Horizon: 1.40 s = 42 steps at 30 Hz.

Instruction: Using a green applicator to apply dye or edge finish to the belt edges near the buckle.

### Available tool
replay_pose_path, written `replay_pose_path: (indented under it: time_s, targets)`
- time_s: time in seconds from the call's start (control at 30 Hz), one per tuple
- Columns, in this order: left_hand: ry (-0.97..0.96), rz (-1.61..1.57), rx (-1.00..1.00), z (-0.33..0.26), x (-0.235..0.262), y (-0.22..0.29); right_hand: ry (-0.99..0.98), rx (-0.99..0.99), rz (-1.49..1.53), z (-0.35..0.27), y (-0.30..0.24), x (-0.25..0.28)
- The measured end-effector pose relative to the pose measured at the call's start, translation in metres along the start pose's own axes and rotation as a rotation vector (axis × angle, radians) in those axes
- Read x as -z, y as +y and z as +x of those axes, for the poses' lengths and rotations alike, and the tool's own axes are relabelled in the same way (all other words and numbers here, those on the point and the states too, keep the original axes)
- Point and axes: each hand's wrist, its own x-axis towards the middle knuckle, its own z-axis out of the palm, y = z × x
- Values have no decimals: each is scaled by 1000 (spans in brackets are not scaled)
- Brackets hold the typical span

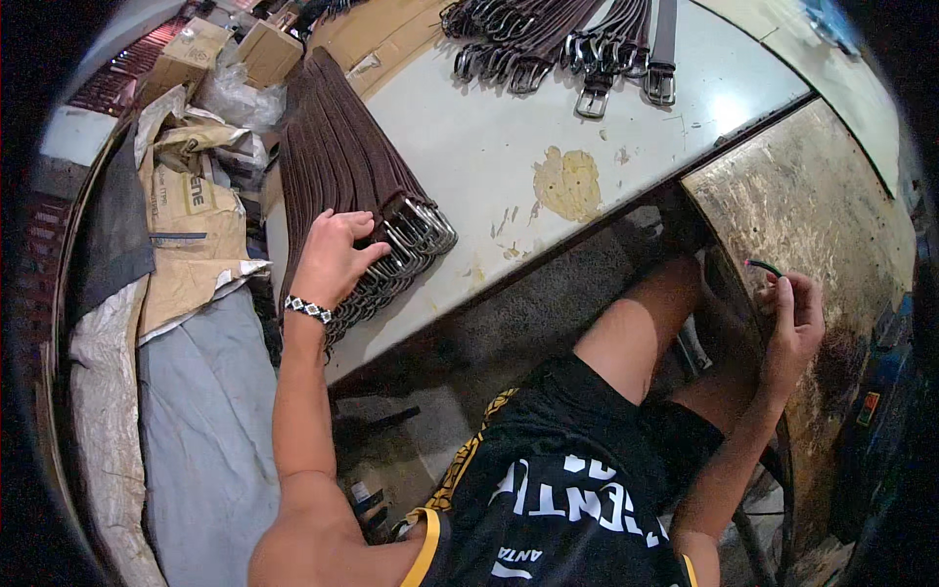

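A fanned stack of dark brown leather belts [337,157] lies on the left of the white table, metal buckles [421,230] toward me. My left hand [335,256] rests on the stack by the buckles, thumb and fingers closed about the buckle end of one belt; the fingertips are partly hidden. Over on the right, my right hand [797,318] is raised above the brown board, pinching a thin, dark, slightly curved stick-like thing [765,268] with a pinkish tip. Its exact kind is too small to make out.
More buckled belts [606,49] lie at the table's [469,147] far side. Dried yellowish patches [567,183] mark the white top. A worn brown board [782,186] stands to the right. Torn paper sacking [191,225], grey cloth [210,430] and cardboard boxes [269,54] crowd the left.
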Motion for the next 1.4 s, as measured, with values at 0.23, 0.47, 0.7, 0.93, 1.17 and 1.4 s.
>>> replay_pose_path:
  time_s: [0.23,0.47,0.7,0.93,1.17,1.4]
  targets:
    - [33,-56,-7,-3,-3,-6,0,14,-60,3,7,4]
    - [7,-49,32,1,3,-3,-19,-13,37,2,2,2]
    - [79,48,96,0,10,12,-36,-18,10,0,-2,2]
    - [70,74,64,9,23,24,1,-49,54,-2,-5,2]
    - [-111,-85,-73,22,18,25,-5,-35,44,-1,-4,3]
    - [-49,13,-139,72,43,58,-21,-59,114,2,-4,2]
